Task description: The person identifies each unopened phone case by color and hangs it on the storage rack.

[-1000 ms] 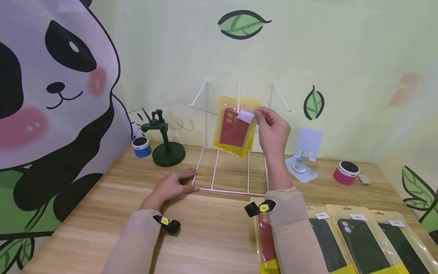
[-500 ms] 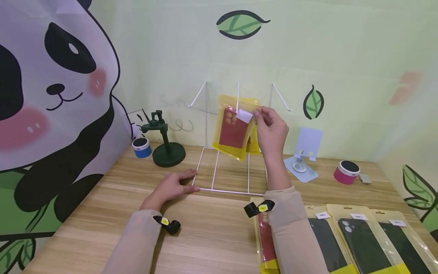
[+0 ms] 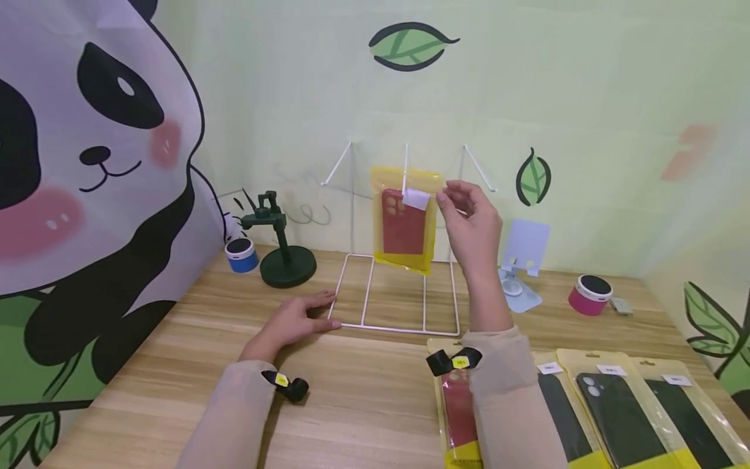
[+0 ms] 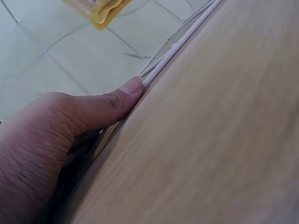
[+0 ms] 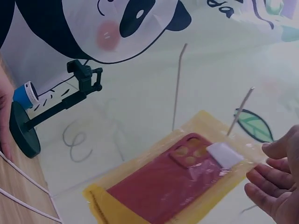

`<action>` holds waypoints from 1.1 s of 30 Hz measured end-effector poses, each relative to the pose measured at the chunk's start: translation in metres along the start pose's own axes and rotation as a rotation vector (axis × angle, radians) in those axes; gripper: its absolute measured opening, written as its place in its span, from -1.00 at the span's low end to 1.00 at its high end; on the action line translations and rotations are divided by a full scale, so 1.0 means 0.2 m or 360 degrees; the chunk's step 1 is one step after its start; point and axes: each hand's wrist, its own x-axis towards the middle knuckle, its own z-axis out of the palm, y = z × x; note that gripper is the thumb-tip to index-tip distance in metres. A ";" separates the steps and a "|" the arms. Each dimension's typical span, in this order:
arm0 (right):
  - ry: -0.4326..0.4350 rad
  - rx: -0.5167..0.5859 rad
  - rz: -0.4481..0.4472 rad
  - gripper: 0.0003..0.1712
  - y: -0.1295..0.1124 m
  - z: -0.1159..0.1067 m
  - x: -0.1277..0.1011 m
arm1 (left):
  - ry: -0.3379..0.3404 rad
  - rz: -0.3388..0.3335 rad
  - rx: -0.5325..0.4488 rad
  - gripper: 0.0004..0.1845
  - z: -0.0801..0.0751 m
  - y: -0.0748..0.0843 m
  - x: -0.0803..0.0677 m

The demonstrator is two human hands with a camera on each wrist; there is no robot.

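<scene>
The person is hanging packaged phone cases on a white wire rack (image 3: pixel 398 293) at the far middle of the wooden table (image 3: pixel 363 404), and the step in hand looks like the tail end of hooking 1 on: the yellow pouch w/ the red case (image 3: pixel 404 221) is hanging square on the rack's middle prong (image 3: pixel 405 166), roughly plumb, its bottom edge just above the rack's base frame. The right hand (image 3: pixel 471 225) is hovering just right of the pouch's top corner, fingers (image 5: pixel 271 189) loosely spread and gripping nothing; from the right wrist view there's a thin gap between fingertips and the plastic edge (can't tell if 1 tip is brushing it). The left hand (image 3: pixel 293 319) is lying flat on the table at the rack's near-left corner, fingers straight, thumb (image 4: pixel 128 91) pressing against the white base wire, apparently steadying the frame. Judging from that, the hang is done, and the next move calls for dropping the right hand to the near-right row of pouches: another red-case pouch (image 3: pixel 459 417) is lying under the right sleeve, w/ 3 dark-case pouches (image 3: pixel 621 410) just right of it. Picking 1 up means pinching it near the hang hole, then lining that hole up w/ a free prong, left (image 3: pixel 336 166) or right (image 3: pixel 477 166), while the left hand is bracing the light rack so it isn't tipping.
</scene>
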 end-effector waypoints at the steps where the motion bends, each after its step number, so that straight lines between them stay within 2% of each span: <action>1: -0.0003 -0.0023 -0.0012 -0.67 -0.01 -0.02 -0.01 | 0.0000 0.0008 0.0000 -0.18 0.00 0.00 0.00; 6: -0.0041 -0.0128 -0.0153 -0.68 -0.05 -0.14 -0.07 | 0.0002 0.0040 -0.0005 -0.16 0.01 -0.01 0.01; 9: -0.0187 -0.0210 -0.0247 -0.70 -0.05 -0.22 -0.11 | 0.0005 0.0043 0.0008 -0.16 0.00 -0.01 0.01; 12: -0.0420 -0.0331 -0.0306 -0.74 -0.03 -0.30 -0.17 | 0.0009 0.0045 0.0014 -0.16 -0.01 -0.01 0.01; 15: -0.0765 -0.0417 -0.0288 -0.75 0.04 -0.40 -0.24 | 0.0007 0.0059 0.0015 -0.16 0.00 -0.01 0.01; 19: -0.1238 -0.0506 -0.0162 -0.71 0.21 -0.52 -0.33 | 0.0006 0.0070 0.0018 -0.15 0.01 0.00 0.01; 22: -0.1443 -0.0613 -0.0076 -0.67 0.38 -0.61 -0.38 | 0.0008 0.0059 0.0012 -0.14 0.02 -0.01 0.01; 25: -0.1549 -0.0700 -0.0027 -0.66 0.54 -0.67 -0.40 | 0.0007 0.0032 0.0008 -0.15 0.01 -0.01 0.01; 28: -0.1603 -0.0700 -0.0014 -0.69 0.68 -0.71 -0.40 | 0.0001 0.0026 0.0023 -0.15 0.01 -0.01 0.01; 33: -0.1618 -0.0577 0.0001 -0.84 0.78 -0.73 -0.41 | -0.0004 0.0039 0.0024 -0.15 0.02 -0.01 0.01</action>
